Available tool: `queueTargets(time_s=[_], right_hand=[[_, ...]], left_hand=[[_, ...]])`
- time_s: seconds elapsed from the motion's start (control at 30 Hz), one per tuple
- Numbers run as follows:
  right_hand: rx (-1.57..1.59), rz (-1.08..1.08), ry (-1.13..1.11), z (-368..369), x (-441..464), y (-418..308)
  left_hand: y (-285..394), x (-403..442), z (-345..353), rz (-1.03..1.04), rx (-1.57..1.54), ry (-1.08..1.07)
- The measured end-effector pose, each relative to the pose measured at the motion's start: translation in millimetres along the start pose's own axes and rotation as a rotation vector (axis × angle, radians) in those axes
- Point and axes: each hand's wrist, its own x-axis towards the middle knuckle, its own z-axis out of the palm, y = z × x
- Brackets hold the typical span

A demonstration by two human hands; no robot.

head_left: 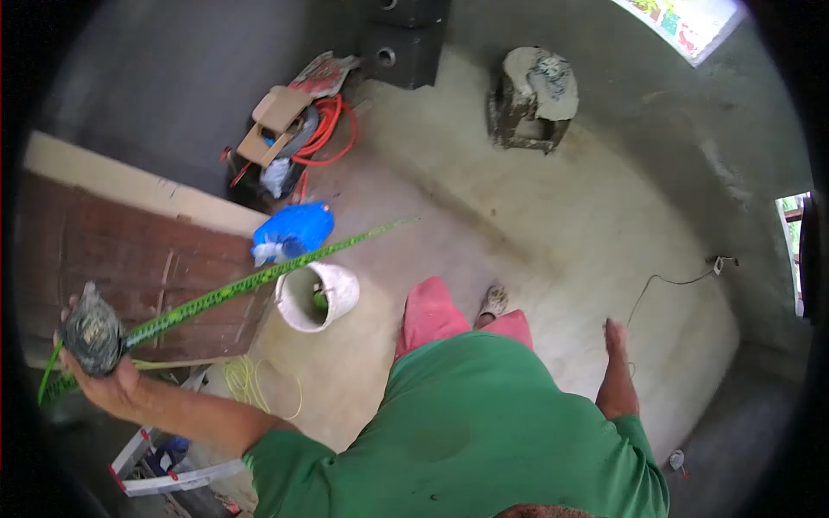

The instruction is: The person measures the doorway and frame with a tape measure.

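At the left, my left hand [112,384] is wrapped round a dark, dirt-crusted tape measure [93,332]. From it a long green tape blade [233,296] slants up and right, passing above a white bucket [332,302] and ending over the floor. More green tape shows at the far left, below the hand. On the other side of my body, my right hand [615,335] hangs low over the floor; its fingers look curled, but they are too small to show whether they hold anything.
Beside the bucket lies a blue bag [295,229]. Red hose [332,129] and an open cardboard box [275,123] sit by the wall. A cement-covered stand [537,91] is ahead. Yellow cord [246,386] and a ladder [203,476] lie lower left. A brown door [104,259] is left.
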Motion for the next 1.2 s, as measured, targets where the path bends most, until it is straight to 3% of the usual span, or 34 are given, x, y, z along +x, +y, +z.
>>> queueTargets(time_s=[0.07, 0.1, 0.13, 0.17, 0.2, 0.27, 0.3, 0.37, 0.47, 0.57, 0.73, 0.83, 0.93, 1.03, 1.13, 1.2], right_hand=[[-0.694, -0.555, 0.087, -23.9, 65.4, -91.8], [-0.507, -0.579, 0.148, -23.3, 96.8, -133.7], [-0.208, -0.425, 0.116, -28.7, 101.3, -194.8], [-0.2, -0.359, 0.14, -31.6, 99.6, -255.0], [-0.188, -0.297, 0.167, -36.8, 103.3, -295.9], [-0.24, -0.411, 0.078, -27.2, 166.0, -330.3], [-0.247, -0.393, 0.087, -24.1, 190.4, -349.1], [-0.04, -0.172, -0.147, -22.7, 228.5, -376.9], [-0.132, -0.256, -0.166, -19.9, 268.6, -374.1], [0.123, -0.006, -0.167, -24.7, 296.3, -429.7], [0.261, -0.009, -0.249, -11.9, 398.9, -559.2], [0.187, -0.094, -0.313, 14.9, 492.7, -636.8], [0.087, -0.131, -0.37, 58.8, 571.0, -707.0], [-0.003, -0.001, -0.54, 117.5, 723.1, -715.3], [0.03, 0.018, -0.582, 156.8, 756.4, -732.4], [-0.001, -0.03, -0.766, 166.4, 751.9, -736.4]], left_hand=[[0.6, -6.1, 29.9, -0.124, -0.02, 0.016], [-11.2, -8.1, 47.1, -0.046, 0.045, 0.035], [-23.1, -10.1, 64.3, 0.029, 0.113, 0.058], [-28.0, -15.3, 99.5, 0.001, 0.136, 0.232], [-34.2, -8.1, 91.8, 0.035, 0.23, 0.247], [-67.3, -6.3, 94.1, 0.2, 0.733, 0.256], [-84.2, -3.5, 109.3, 0.202, 0.749, 0.291], [-129.1, 5.2, 146.4, 0.114, 0.543, 0.325], [-174.1, 18.7, 183.1, 0.01, 0.382, 0.38], [-185.0, 33.0, 217.8, -0.028, 0.324, 0.412], [-162.1, 25.2, 278.2, -0.059, 0.382, 0.512], [-157.3, -1.6, 352.2, -0.001, 0.466, 0.637], [-108.9, -63.0, 380.0, 0.018, 0.649, 0.763], [-31.2, -140.8, 396.2, -0.087, 0.708, 0.83], [16.9, -206.6, 458.3, -0.194, 0.915, 0.92], [-7.6, -238.6, 472.3, -0.168, 0.983, 1.024]])
